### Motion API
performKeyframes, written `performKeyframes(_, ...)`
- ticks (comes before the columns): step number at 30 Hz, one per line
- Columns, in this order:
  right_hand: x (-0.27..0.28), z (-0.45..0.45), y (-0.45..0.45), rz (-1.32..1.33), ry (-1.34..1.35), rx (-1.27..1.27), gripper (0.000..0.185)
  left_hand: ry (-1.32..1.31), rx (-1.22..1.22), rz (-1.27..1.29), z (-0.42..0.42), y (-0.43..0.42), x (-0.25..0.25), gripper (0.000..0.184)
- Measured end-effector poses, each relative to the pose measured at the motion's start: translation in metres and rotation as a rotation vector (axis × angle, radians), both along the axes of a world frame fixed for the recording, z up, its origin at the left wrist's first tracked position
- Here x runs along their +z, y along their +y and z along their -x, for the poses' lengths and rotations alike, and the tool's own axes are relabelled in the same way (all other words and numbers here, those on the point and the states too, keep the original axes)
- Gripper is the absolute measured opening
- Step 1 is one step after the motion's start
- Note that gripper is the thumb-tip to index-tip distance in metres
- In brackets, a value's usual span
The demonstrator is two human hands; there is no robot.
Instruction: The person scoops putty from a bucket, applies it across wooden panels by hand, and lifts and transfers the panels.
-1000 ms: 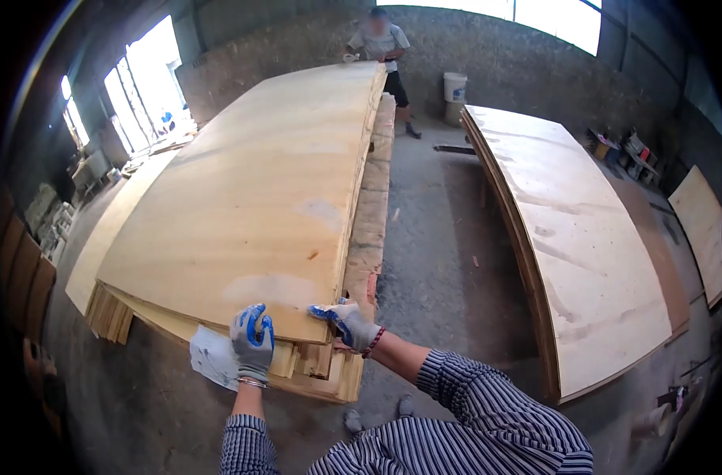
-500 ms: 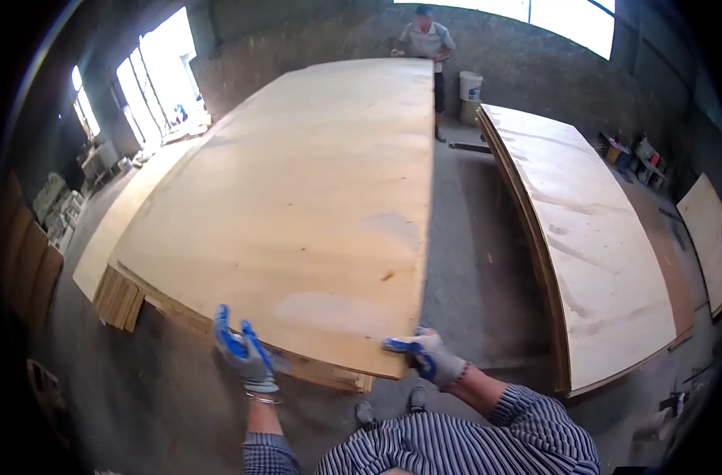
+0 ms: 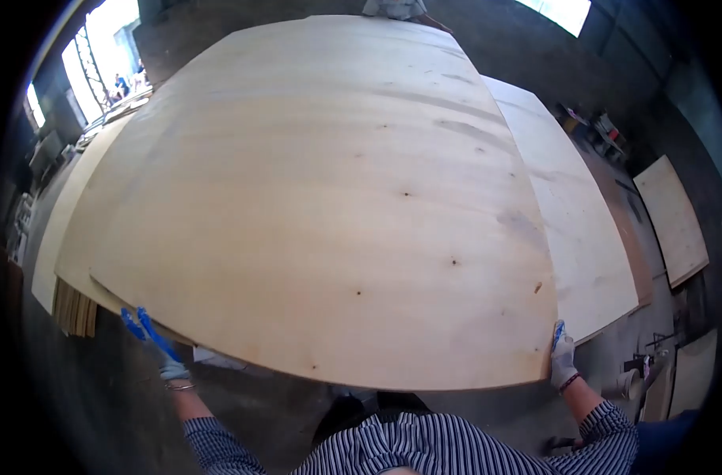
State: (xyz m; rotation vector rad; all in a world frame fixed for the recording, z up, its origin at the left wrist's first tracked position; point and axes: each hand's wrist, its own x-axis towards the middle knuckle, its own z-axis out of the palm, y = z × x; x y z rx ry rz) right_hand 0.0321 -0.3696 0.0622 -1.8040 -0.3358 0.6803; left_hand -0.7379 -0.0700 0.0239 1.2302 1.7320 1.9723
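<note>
A large pale plywood sheet (image 3: 337, 206) with small dark knots spreads across most of the view. At its right front corner, my right hand (image 3: 563, 358), in a grey and blue glove, grips the edge with fingers pointing up along the side. My left hand (image 3: 153, 345), gloved alike, is at the front left edge. Its blue fingers stand apart against the rim, and the palm lies outside the board. Under the sheet on the left, the edges of stacked boards (image 3: 74, 307) show. A co-worker (image 3: 396, 8) stands at the far edge, mostly cut off.
To the right, a second pale board stack (image 3: 586, 214) lies partly covered by the sheet. A board (image 3: 671, 220) leans farther right. Clutter (image 3: 594, 131) sits by the back wall, and bright windows (image 3: 99, 55) are at the left.
The sheet has shifted right, covering the floor gap and overlapping the right stack. My right hand moved right with it; my left hand moved left along the front edge.
</note>
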Motion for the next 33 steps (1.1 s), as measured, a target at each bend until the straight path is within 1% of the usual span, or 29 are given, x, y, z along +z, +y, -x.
performKeyframes(1,-0.011,0.003,-0.002,-0.037,-0.076,-0.088,0.047,0.145,-0.007,0.007,0.023,0.007,-0.013,0.043)
performKeyframes(2,-0.039,0.002,-0.013,-0.034,-0.066,-0.109,0.047,0.297,-0.021,0.012,0.060,0.016,-0.030,0.041)
performKeyframes(3,-0.075,-0.012,-0.024,0.092,-0.206,-0.100,0.045,0.563,0.045,0.034,0.104,0.024,-0.057,0.039)
performKeyframes(4,-0.093,-0.018,-0.022,0.215,-0.345,-0.086,0.044,0.143,0.092,0.040,0.050,0.022,-0.001,0.043)
performKeyframes(5,-0.109,-0.019,-0.028,0.184,-0.103,-0.010,0.039,0.088,-0.006,0.052,0.080,0.027,-0.006,0.046)
performKeyframes(6,-0.197,-0.047,-0.048,0.124,-0.353,0.077,0.044,0.028,-0.103,0.058,0.104,0.033,-0.011,0.049)
performKeyframes(7,-0.240,-0.040,-0.048,0.169,-0.344,0.111,0.048,-0.136,-0.099,-0.079,0.059,0.035,0.023,0.053)
performKeyframes(8,-0.266,-0.032,-0.044,0.211,-0.335,0.150,0.052,-0.124,-0.113,-0.089,0.058,0.043,0.022,0.053)
performKeyframes(9,-0.289,-0.015,-0.032,0.324,-0.388,0.224,0.044,0.240,0.034,-0.195,0.063,0.053,0.015,0.055)
performKeyframes(10,-0.307,0.013,-0.015,0.428,-0.434,0.304,0.041,0.609,0.195,-0.310,0.070,0.064,0.016,0.056)
performKeyframes(11,-0.300,0.055,0.013,0.467,-0.247,0.239,0.043,0.535,0.136,-0.496,0.077,0.080,0.022,0.056)
performKeyframes(12,-0.282,0.075,0.039,0.492,-0.072,0.176,0.046,0.542,0.132,-0.531,0.065,0.077,0.044,0.056)
performKeyframes(14,-0.370,0.093,0.057,0.388,-0.099,0.209,0.053,0.386,0.034,-0.394,0.007,0.068,0.125,0.057)
performKeyframes(15,-0.324,0.103,0.065,0.487,-0.056,0.241,0.058,0.210,-0.145,-0.413,-0.034,0.051,0.161,0.057)
performKeyframes(16,-0.323,0.107,0.060,0.461,-0.032,0.236,0.058,0.235,-0.158,-0.435,-0.059,0.037,0.189,0.057)
performKeyframes(18,-0.327,0.104,0.063,0.454,0.085,0.131,0.076,0.019,-0.337,-0.664,-0.100,0.023,0.219,0.055)
performKeyframes(19,-0.309,0.098,0.061,0.462,0.112,0.103,0.076,0.603,-0.034,-0.698,-0.109,0.016,0.233,0.056)
performKeyframes(20,-0.313,0.087,0.061,0.443,0.128,0.103,0.076,0.618,-0.039,-0.718,-0.122,0.012,0.248,0.056)
performKeyframes(22,-0.323,0.054,0.060,0.398,0.185,0.097,0.076,0.871,-0.004,-0.805,-0.208,-0.018,0.304,0.054)
performKeyframes(23,-0.316,0.036,0.051,0.383,0.192,0.101,0.076,0.880,0.001,-0.819,-0.257,-0.048,0.342,0.054)
performKeyframes(25,-0.332,0.004,0.052,0.264,0.259,0.205,0.068,1.171,0.225,-0.971,-0.363,-0.084,0.375,0.053)
performKeyframes(26,-0.363,-0.006,0.052,0.246,0.272,0.190,0.068,1.184,0.246,-1.013,-0.409,-0.100,0.394,0.053)
performKeyframes(27,-0.403,-0.018,0.058,0.150,0.257,0.205,0.067,1.162,0.209,-1.051,-0.455,-0.113,0.412,0.053)
performKeyframes(28,-0.421,-0.032,0.066,0.053,0.236,0.220,0.066,1.125,0.159,-1.098,-0.497,-0.125,0.429,0.053)
performKeyframes(29,-0.374,-0.045,0.056,0.048,0.342,0.181,0.063,1.077,0.088,-1.145,-0.538,-0.134,0.445,0.053)
performKeyframes(30,-0.343,-0.052,0.055,0.036,0.349,0.167,0.063,1.027,-0.009,-1.181,-0.577,-0.140,0.459,0.054)
performKeyframes(31,-0.324,-0.059,0.055,0.095,0.345,0.197,0.062,0.948,-0.171,-1.215,-0.616,-0.145,0.474,0.054)
performKeyframes(32,-0.308,-0.064,0.054,0.156,0.342,0.225,0.061,0.812,-0.482,-1.253,-0.658,-0.146,0.487,0.054)
performKeyframes(33,-0.320,-0.066,0.052,0.015,0.266,0.256,0.057,0.569,-0.984,-1.244,-0.693,-0.151,0.498,0.054)
